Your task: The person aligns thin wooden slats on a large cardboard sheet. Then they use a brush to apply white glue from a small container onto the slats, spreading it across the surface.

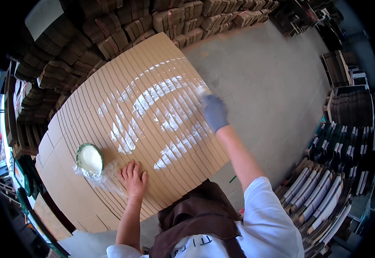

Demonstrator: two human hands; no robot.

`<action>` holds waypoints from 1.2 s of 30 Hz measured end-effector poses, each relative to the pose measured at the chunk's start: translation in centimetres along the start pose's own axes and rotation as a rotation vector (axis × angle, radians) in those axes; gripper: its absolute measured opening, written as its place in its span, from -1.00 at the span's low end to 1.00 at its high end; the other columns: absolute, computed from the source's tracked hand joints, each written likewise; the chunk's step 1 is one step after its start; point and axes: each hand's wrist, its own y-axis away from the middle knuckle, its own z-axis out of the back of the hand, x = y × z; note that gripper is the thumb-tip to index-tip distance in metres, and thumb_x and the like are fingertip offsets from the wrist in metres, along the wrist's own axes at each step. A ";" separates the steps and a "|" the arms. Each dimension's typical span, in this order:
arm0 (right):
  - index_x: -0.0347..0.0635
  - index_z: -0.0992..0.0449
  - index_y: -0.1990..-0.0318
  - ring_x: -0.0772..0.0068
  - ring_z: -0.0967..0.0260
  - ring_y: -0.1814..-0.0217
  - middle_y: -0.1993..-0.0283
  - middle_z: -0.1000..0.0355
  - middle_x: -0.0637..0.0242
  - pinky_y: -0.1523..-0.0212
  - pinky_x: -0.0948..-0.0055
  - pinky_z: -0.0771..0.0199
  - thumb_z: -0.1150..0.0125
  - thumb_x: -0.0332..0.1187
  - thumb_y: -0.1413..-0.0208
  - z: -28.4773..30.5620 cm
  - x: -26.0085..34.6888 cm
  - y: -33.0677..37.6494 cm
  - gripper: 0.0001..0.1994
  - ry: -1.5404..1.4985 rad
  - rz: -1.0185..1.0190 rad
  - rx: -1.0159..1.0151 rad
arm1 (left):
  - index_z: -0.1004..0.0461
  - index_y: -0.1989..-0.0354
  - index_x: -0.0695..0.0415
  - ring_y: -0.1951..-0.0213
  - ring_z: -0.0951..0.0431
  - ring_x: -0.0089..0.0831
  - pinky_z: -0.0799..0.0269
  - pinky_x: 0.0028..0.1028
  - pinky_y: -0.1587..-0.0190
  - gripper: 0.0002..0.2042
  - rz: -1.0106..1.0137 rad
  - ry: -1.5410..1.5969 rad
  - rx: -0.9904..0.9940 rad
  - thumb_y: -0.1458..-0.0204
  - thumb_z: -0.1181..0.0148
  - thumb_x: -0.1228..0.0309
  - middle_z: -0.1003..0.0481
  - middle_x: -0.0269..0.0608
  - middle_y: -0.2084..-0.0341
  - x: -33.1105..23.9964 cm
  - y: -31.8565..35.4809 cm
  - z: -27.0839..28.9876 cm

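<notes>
Floor (256, 69): smooth grey concrete, widest beyond the right edge of the cardboard layer. Stacked brown bundles (168, 19), ridged, rough-edged, banked up past the layer's far side.

Cardboard layer (63, 137): tan, matte, in front of the person; overlapping strips, near-parallel edges making shallow ridges, the whole outline fanning wider toward the left. White streaks (153, 99) across its middle and right part: glossy, broken into dashes by the ridges, bending in loose arcs.

Tied bundles (312, 189), pale and brown, curved, well apart from the layer on its right. Brown apron (200, 206), soft and creased, at the layer's near edge.

Right hand (215, 112), in a grey-blue glove, at the layer's right edge; grip closed on a pale applicator (203, 90), motion-blurred. Exact shape, and whether it touches the strips, cannot tell. Left hand (134, 178), bare, on the layer's near left part; fingers slightly spread, palm down, grasping nothing.

Clear film (106, 178), crumpled and shiny, on the layer between left hand and bowl. Bowl (78, 157) on the layer's left part: round, green-rimmed, smeared, holding smooth white paste (90, 161).
</notes>
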 end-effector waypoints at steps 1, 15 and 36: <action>-0.14 -0.56 0.18 0.00 -0.47 0.23 0.25 -0.51 0.05 0.18 0.08 -0.48 0.00 -0.38 -0.15 0.7 0.6 0.3 -0.80 -0.034 0.021 0.002 | -0.44 -0.08 0.00 -0.23 -0.25 -0.17 0.07 0.07 -0.34 -0.52 -0.002 -0.022 0.010 0.09 -0.29 0.25 -0.35 -0.24 -0.17 0.2 0.2 0.1; 0.11 -0.58 0.09 -0.01 -0.50 0.19 0.11 -0.51 0.20 0.12 0.10 -0.51 -0.09 -0.19 -0.17 5.5 -3.7 7.5 -0.78 -0.221 -0.084 0.038 | -0.39 -0.15 0.01 -0.24 -0.24 -0.13 0.08 0.07 -0.34 -0.46 -0.017 -0.039 0.046 0.06 -0.30 0.21 -0.33 -0.20 -0.22 0.1 -0.1 0.1; 0.01 -0.50 -0.02 0.11 -0.46 0.07 0.09 -0.47 0.20 0.07 0.19 -0.52 0.02 -0.42 -0.17 8.9 -8.4 10.8 -0.71 0.015 0.242 0.176 | -0.40 -0.15 0.02 -0.24 -0.23 -0.09 0.05 0.04 -0.34 -0.45 -0.037 -0.058 0.022 0.08 -0.31 0.19 -0.32 -0.19 -0.23 0.2 0.1 0.2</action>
